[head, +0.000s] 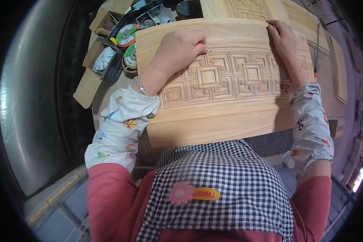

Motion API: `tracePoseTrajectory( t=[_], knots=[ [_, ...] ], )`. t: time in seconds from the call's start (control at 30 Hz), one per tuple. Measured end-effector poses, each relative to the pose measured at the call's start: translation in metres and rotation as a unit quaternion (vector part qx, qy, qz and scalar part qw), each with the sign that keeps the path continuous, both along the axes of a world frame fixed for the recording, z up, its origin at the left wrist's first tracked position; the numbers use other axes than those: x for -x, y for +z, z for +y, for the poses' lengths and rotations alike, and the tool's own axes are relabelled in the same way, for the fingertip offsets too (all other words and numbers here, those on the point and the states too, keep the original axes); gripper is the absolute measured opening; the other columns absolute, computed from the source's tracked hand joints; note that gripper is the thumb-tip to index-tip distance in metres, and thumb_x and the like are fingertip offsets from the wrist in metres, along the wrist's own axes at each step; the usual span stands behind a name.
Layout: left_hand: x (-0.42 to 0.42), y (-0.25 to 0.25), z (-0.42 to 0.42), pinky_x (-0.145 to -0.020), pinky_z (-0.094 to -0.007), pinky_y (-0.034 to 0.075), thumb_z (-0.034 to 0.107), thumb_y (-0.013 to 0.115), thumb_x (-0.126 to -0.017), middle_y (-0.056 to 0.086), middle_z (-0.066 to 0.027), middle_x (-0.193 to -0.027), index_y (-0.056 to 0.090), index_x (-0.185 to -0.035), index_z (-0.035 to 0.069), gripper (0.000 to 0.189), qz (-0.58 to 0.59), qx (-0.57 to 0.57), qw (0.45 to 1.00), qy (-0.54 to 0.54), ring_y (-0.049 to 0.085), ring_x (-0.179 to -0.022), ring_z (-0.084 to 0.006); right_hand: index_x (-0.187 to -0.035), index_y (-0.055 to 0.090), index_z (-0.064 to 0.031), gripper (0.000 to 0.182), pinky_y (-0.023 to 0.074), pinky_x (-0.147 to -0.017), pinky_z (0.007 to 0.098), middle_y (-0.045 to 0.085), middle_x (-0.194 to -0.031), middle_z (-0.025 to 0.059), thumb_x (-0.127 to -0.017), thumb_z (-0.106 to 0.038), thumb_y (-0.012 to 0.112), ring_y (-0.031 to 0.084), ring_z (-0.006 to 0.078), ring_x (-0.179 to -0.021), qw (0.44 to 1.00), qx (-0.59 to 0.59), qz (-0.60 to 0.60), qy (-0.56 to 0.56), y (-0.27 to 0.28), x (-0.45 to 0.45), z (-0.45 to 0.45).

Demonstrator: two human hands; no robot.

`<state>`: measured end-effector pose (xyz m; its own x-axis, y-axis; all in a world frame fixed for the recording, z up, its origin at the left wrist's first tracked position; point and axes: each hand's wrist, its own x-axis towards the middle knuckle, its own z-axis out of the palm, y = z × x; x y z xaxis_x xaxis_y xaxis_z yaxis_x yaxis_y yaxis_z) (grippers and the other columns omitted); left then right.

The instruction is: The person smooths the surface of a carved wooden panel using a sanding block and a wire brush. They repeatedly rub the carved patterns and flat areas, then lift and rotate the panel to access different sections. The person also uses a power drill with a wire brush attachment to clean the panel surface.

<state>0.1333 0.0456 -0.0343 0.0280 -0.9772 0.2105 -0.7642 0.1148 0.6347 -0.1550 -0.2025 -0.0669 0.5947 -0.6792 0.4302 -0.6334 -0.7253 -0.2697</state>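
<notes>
A carved wooden panel [211, 125] lies before me, tilted, its near edge by my checked apron. Square fretwork with small scrolls [210, 77] runs in relief across its middle. My left hand [183, 45] is closed on a small pointed piece [209, 50], and only its pale tip shows past the fingers. That tip is at the moulded line above the carving; what the piece is cannot be made out. At the far right edge of the panel, my right hand [283, 40] grips the rim, with fingers over the top and its forearm across the carving.
Behind the panel's left side are open cardboard boxes [92, 83], abrasive discs with green and white labels [127, 35] and a pleated white item [104, 60]. Other carved wooden panels [278, 12] lie beyond. A thin tool with an orange end [315, 75] is at the right.
</notes>
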Motion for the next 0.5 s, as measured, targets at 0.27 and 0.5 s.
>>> tracePoseTrajectory(
  t=[0.27, 0.5],
  knots=[
    [0.0, 0.012, -0.007, -0.068, -0.0371, 0.05, 0.019, 0.075, -0.084, 0.067, -0.0113, -0.077, 0.069, -0.085, 0.003, 0.016, -0.007, -0.073, 0.996, -0.04, 0.065, -0.073, -0.0261, -0.116, 0.074, -0.0198, 0.027, 0.0439, -0.102, 0.0432, 0.071, -0.117, 0.0029, -0.101, -0.037, 0.059, 0.06, 0.0293, -0.119, 1.0, 0.0, -0.012, -0.002, -0.002, 0.001, 0.002],
    [0.023, 0.002, -0.029, -0.07, -0.0409, 0.05, 0.021, 0.075, -0.085, 0.063, -0.0134, -0.079, 0.062, -0.084, 0.003, 0.021, -0.052, 0.018, 0.995, -0.08, 0.063, -0.078, -0.0348, -0.117, 0.074, -0.0208, 0.028, 0.044, -0.102, 0.0442, 0.071, -0.118, 0.0032, -0.101, -0.038, 0.058, 0.06, 0.0292, -0.118, 1.0, 0.002, 0.003, -0.016, -0.002, 0.0, 0.003]
  ],
)
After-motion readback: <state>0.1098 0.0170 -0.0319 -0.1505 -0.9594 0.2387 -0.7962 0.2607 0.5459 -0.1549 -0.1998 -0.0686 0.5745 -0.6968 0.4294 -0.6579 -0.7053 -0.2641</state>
